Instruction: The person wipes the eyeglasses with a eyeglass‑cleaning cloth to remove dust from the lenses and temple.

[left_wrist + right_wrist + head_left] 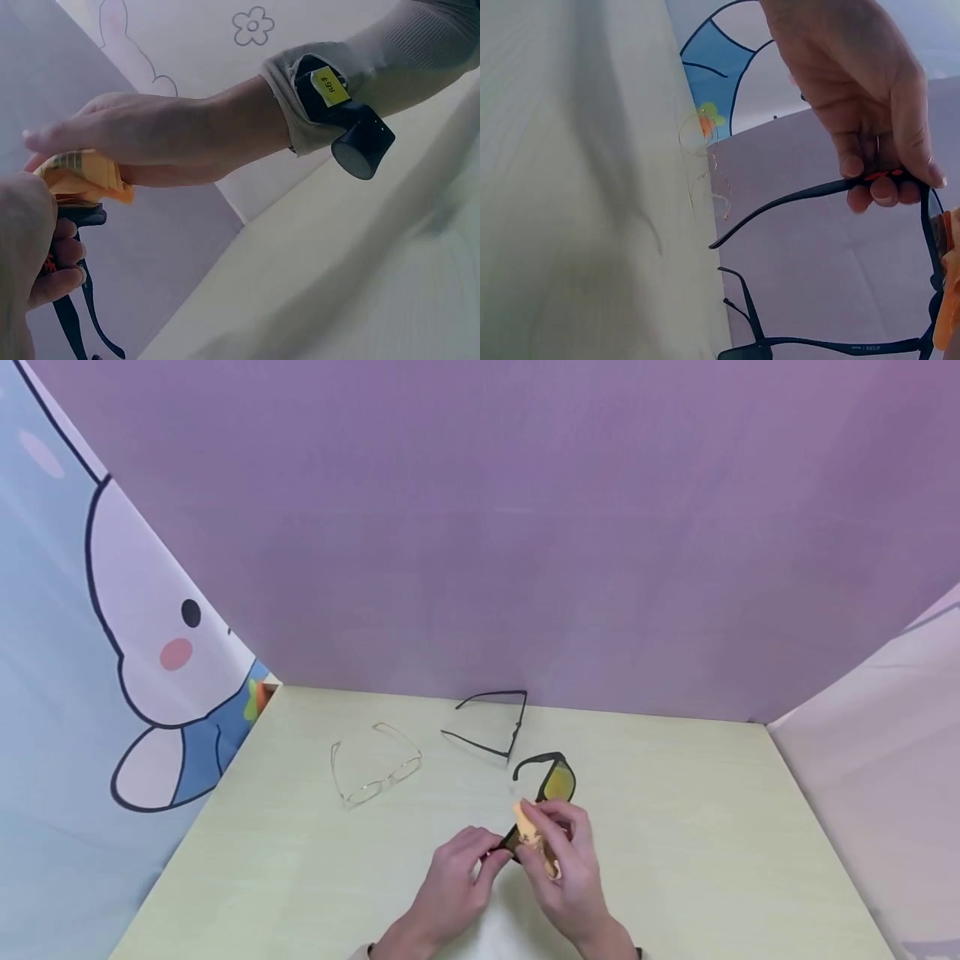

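A pale table [712, 852] spreads beneath my hands. Nearest, on the left, my left hand [457, 881] pinches the sunglasses [558, 783] at the near end of the frame, by the hinge, thumb against bent fingers with only the frame between them. Beside it, my right hand [570, 868] has thumb and fingers curled round an orange cloth [527, 828], which lies against the near lens. The far lens and its arm stick out clear, just beyond my right fingertips. Farther off to the left, the clear glasses [387, 781] lie unfolded, lenses toward me. Farther still, the black glasses [517, 725] sit with their arms pointing left. A cartoon curtain [172, 577] hangs at the left, and a purple backdrop [525, 543] rises behind the far edge.
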{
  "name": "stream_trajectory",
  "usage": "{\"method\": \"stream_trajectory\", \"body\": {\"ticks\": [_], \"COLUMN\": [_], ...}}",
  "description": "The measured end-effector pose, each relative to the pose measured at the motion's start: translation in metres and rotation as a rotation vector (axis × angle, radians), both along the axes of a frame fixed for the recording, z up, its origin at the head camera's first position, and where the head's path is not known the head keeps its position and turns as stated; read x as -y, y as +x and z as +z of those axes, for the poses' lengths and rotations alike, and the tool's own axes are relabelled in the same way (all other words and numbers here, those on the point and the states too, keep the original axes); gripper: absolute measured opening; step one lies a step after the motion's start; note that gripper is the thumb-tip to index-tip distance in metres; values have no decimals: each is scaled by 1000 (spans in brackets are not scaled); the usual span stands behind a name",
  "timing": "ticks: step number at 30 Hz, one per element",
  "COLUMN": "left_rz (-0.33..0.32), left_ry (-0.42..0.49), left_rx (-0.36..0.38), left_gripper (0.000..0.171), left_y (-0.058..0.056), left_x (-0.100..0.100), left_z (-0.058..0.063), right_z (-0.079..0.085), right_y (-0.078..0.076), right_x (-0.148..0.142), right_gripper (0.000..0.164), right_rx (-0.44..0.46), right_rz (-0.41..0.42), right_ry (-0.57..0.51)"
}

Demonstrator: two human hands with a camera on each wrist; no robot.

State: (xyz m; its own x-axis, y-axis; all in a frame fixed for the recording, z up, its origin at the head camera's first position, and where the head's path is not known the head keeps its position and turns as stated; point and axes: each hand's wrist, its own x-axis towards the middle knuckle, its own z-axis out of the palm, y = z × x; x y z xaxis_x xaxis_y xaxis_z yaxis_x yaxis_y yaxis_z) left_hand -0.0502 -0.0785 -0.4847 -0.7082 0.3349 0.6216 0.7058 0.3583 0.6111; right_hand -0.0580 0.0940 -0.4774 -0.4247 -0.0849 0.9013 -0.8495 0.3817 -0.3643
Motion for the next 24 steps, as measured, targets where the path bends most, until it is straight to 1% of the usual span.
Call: {"method": "stream_trajectory", "body": {"ticks": [2,6,9,13,16,18,21,23,24], "left_rz": [16,50,80,116,110,92,72,69,73], "left_ry": [14,53,88,107,104,107,111,116,119], "left_rx": [11,16,0,-27,-29,-23,-21,-22,-22], "left_gripper": [6,5,8,8,6,7,3,7,8], "left_y": [1,3,3,2,1,1,1,1,2], "left_x": [-1,-3,-4,-3,-2,-3,-4,-5,-5], "left_z": [-1,-2,-3,-4,-5,-4,-4,-4,-4], "right_z": [-1,0,1,1,-1,-2,-5,-7,-7], "right_y": [0,-2,-4,-4,-7,-10,-15,-16,-16], "right_x": [1,4,7,9,6,2,-3,-4,-4], "right_gripper": [36,27,24,22,21,22,24,25,25], "right_rx": [11,29,-7,-88,-100,-67,-14,-15,-35], "right_rz": [-7,-38,-19,48,74,80,38,6,-7], "right_ry": [12,-9,-20,32,54,36,-5,-13,-9]}}
